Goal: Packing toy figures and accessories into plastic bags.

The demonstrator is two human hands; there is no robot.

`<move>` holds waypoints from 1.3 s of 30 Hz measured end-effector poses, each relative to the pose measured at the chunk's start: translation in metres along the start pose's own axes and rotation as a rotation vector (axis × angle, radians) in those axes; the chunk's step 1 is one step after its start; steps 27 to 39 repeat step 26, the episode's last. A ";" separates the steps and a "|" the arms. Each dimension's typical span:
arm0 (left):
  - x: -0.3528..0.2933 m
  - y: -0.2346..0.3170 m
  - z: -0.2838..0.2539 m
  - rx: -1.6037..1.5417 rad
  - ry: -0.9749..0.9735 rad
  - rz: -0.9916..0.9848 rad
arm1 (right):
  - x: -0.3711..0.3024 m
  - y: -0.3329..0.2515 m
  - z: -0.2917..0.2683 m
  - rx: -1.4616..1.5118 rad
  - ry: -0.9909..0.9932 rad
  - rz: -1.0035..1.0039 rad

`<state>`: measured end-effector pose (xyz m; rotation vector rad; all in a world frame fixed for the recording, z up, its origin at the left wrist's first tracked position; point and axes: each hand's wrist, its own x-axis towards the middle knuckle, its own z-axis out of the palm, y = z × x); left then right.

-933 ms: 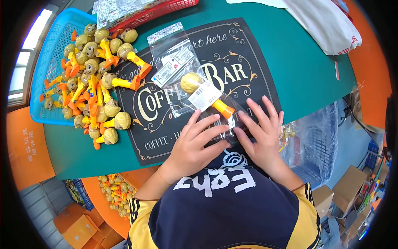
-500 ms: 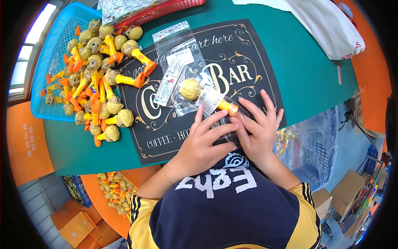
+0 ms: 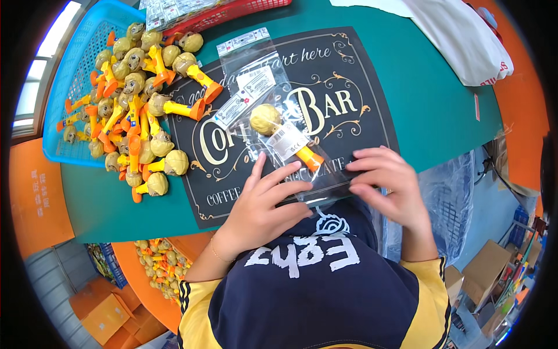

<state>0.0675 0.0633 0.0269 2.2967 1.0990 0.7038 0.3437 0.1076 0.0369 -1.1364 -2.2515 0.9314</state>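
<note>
A figure toy [image 3: 264, 120] with a round yellow head and an orange base lies on the dark printed mat, and a white label [image 3: 287, 141] wraps its middle. Clear film around it belongs to a plastic bag [image 3: 323, 192] whose exact edges are hard to follow. My left hand [image 3: 264, 200] rests on the near left part of that film, fingers apart, fingertips close to the toy's base. To the right of the bag, my right hand [image 3: 390, 185] is held with its fingers apart and nothing in them. Beyond the toy lie another clear bag [image 3: 244, 49] and a printed paper strip [image 3: 247, 96].
A blue basket [image 3: 72, 70] at the left has a heap of similar toys [image 3: 136, 104] spilling onto the green table [image 3: 453, 128]. Behind stands a red basket [image 3: 244, 13] with flat printed packets. White cloth [image 3: 459, 46] lies far right; more toys [image 3: 160, 270] sit below the table's edge.
My right hand has let go of the bag near the toy's base and moved right. The toy's base has swung left and nearer. My left hand has shifted slightly left.
</note>
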 end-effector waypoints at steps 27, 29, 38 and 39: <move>-0.023 -0.015 -0.019 0.100 0.061 -0.018 | 0.030 -0.002 0.040 -0.429 0.021 -0.529; -0.023 -0.015 -0.019 0.100 0.061 -0.018 | 0.030 -0.002 0.040 -0.429 0.021 -0.529; -0.023 -0.015 -0.019 0.100 0.061 -0.018 | 0.030 -0.002 0.040 -0.429 0.021 -0.529; -0.023 -0.015 -0.019 0.100 0.061 -0.018 | 0.030 -0.002 0.040 -0.429 0.021 -0.529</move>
